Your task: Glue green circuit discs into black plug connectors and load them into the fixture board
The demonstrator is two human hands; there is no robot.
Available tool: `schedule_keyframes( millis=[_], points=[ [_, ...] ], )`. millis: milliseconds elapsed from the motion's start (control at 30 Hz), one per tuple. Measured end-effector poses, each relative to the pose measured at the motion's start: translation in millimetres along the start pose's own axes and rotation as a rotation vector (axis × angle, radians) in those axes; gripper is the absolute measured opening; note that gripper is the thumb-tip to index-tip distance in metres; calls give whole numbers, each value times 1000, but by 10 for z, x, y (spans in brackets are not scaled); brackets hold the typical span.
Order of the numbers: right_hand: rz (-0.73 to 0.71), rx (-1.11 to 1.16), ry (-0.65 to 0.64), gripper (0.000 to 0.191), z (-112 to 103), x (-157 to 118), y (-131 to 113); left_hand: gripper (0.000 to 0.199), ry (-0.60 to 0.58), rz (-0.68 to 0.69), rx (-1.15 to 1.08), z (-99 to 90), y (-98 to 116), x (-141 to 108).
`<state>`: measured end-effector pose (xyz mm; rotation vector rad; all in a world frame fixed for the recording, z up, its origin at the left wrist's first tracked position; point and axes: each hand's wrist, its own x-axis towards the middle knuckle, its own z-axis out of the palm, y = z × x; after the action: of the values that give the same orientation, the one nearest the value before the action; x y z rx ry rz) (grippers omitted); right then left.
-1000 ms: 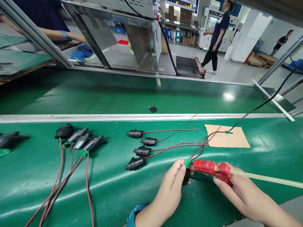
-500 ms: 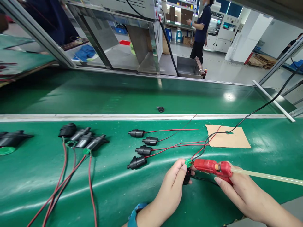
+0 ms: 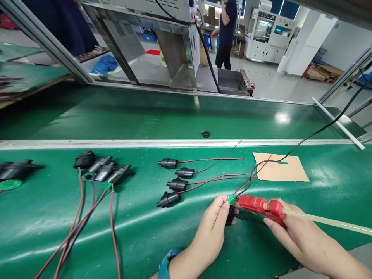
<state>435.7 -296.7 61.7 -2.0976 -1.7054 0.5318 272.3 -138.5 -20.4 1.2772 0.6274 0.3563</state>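
Across the near side of the room spreads a green bench (image 3: pixel 139 228). Counting the clock from where the work is held, twelve straight ahead, a green strip (image 3: pixel 162 120) runs behind it from ten round to two. Well off at twelve I see a person (image 3: pixel 227 33) in a dark top, one forearm raised. Closer, at four o'clock, the right hand (image 3: pixel 293 236) is wrapped about the handle of a red glue gun (image 3: pixel 254 205), a pale stick (image 3: pixel 325 221) poking out of its back. At seven, the left hand (image 3: pixel 212 228) pinches with thumb and fingers. Two o'clock brings a card (image 3: pixel 293 172) with a black cord (image 3: pixel 322 130) passing over it. Around nine lies a cluster of black housings (image 3: pixel 118 175), and between nine and ten, nearer, four black holders (image 3: pixel 169 199); red wires (image 3: pixel 114 232) trail from both groups. A dark coil (image 3: pixel 205 134) sits on the strip just past eleven. At the clock's centre, in the left hand's pinch, is a green disc (image 3: pixel 231 199), a black part (image 3: pixel 229 217) just below; the gun's nozzle meets or nearly meets its right edge, I can't tell which.
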Motion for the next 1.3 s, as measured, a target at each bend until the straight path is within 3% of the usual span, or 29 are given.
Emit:
schedule_keyframes(
  millis=[367, 667, 1067, 1300],
  points=[
    [-134, -160, 86, 17, -143, 72, -181, 34, 46, 109, 199, 16, -65, -23],
    [-125, -117, 106, 17, -189, 76, -199, 34, 30, 96, 165, 8, -24, -31],
    [-128, -105, 26, 19, -204, 90, -246, 32, 13, 69, 23, 49, 21, -30],
    [-146, -127, 34, 20, -220, 79, -213, 34, 19, 63, 60, 45, 9, -27]
  ],
)
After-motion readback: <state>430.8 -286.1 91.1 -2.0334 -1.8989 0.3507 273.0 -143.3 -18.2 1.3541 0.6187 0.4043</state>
